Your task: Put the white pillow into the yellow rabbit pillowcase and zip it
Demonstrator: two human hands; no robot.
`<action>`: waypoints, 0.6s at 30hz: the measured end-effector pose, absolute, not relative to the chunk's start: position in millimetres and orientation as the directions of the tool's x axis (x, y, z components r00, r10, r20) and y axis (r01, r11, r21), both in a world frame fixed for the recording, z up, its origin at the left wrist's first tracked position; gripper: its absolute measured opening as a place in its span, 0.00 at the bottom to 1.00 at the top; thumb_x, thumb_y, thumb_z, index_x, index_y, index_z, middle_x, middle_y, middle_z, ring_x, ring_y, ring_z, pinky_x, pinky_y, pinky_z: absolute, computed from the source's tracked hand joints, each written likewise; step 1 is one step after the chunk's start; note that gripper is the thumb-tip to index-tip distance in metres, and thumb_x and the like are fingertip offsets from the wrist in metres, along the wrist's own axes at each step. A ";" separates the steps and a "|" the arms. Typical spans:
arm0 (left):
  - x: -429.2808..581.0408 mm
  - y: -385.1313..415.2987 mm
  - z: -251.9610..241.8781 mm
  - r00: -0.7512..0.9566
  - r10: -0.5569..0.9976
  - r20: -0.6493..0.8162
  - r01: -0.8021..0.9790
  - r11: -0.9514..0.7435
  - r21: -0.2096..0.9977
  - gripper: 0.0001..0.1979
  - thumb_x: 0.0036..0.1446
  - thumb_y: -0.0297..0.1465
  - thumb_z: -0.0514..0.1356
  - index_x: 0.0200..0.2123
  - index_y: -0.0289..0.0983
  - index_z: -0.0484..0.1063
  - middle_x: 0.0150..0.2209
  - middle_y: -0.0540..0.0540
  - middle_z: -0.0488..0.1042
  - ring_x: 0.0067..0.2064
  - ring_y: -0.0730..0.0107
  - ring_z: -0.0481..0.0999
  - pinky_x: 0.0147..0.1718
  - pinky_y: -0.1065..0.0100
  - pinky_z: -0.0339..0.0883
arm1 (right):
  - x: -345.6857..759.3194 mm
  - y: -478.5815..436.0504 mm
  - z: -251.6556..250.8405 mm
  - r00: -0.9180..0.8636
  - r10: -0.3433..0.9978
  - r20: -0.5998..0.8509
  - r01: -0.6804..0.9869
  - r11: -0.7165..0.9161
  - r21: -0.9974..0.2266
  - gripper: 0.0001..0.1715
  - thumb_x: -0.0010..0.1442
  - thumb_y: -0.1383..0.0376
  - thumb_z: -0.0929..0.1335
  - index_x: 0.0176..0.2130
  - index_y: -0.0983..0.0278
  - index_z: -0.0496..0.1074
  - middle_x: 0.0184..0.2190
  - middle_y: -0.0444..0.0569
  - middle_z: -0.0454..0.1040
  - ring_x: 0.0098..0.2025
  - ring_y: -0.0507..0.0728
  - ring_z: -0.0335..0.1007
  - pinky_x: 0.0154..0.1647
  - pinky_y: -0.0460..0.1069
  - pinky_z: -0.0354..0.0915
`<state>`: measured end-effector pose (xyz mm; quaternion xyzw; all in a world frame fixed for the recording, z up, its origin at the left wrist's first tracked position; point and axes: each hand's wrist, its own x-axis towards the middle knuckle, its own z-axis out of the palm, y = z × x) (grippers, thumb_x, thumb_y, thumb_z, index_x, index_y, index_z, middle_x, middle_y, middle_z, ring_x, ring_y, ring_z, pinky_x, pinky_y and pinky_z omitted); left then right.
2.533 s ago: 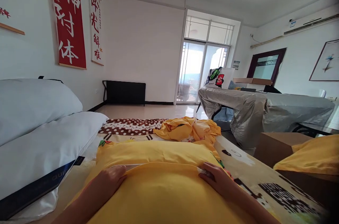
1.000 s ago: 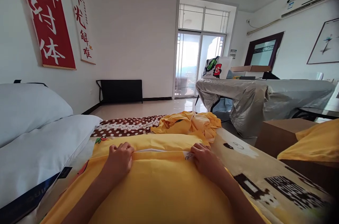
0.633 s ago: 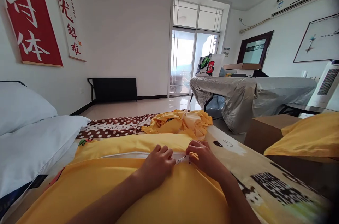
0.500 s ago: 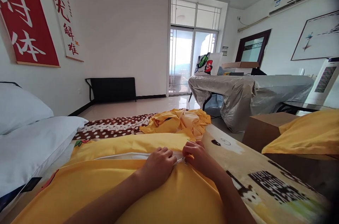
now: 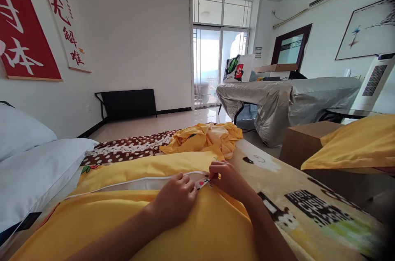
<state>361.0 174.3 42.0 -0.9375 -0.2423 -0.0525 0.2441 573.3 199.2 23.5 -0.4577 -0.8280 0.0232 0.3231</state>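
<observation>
Two hands: meeting at the right end of a yellow pillowcase's open edge.
Left hand: curling narrow, pressing the near fabric down beside the white pillow showing in the gap.
Right hand: pinching the corner of the opening between fingertips.
Pillowcase: lying across a patterned blanket, filling the foreground.
Beyond: crumpled yellow cloth sitting near; white pillows stacking at left.
</observation>
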 end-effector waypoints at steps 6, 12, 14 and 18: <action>371.1 165.0 49.8 0.838 0.523 0.159 0.540 -0.748 -0.387 0.14 0.56 0.35 0.55 0.25 0.33 0.76 0.26 0.38 0.74 0.36 0.55 0.72 0.37 0.56 0.64 | 573.6 200.7 20.3 -0.374 0.782 0.499 0.731 0.579 -0.360 0.13 0.46 0.80 0.64 0.21 0.64 0.68 0.24 0.41 0.70 0.27 0.50 0.60 0.34 0.45 0.55; 395.0 181.8 71.2 0.715 0.691 0.104 0.698 -0.703 -0.133 0.12 0.54 0.21 0.52 0.35 0.36 0.74 0.28 0.42 0.76 0.33 0.58 0.77 0.32 0.62 0.67 | 572.9 198.9 22.1 -0.362 0.787 0.499 0.722 0.576 -0.385 0.13 0.44 0.80 0.62 0.19 0.64 0.66 0.23 0.42 0.67 0.27 0.50 0.59 0.29 0.44 0.54; 401.3 189.9 75.5 0.680 0.724 0.112 0.732 -0.679 -0.052 0.12 0.54 0.22 0.52 0.34 0.37 0.74 0.29 0.42 0.77 0.35 0.57 0.78 0.33 0.62 0.68 | 573.3 199.5 21.7 -0.375 0.783 0.496 0.700 0.590 -0.402 0.13 0.45 0.80 0.61 0.20 0.64 0.66 0.23 0.42 0.67 0.26 0.50 0.60 0.28 0.44 0.54; 411.3 203.0 70.9 0.648 0.752 0.118 0.755 -0.655 0.031 0.11 0.54 0.24 0.53 0.32 0.38 0.76 0.31 0.42 0.78 0.36 0.57 0.78 0.33 0.63 0.69 | 575.5 201.8 19.3 -0.400 0.764 0.506 0.653 0.625 -0.428 0.13 0.47 0.78 0.62 0.21 0.63 0.67 0.24 0.43 0.69 0.26 0.50 0.61 0.28 0.44 0.55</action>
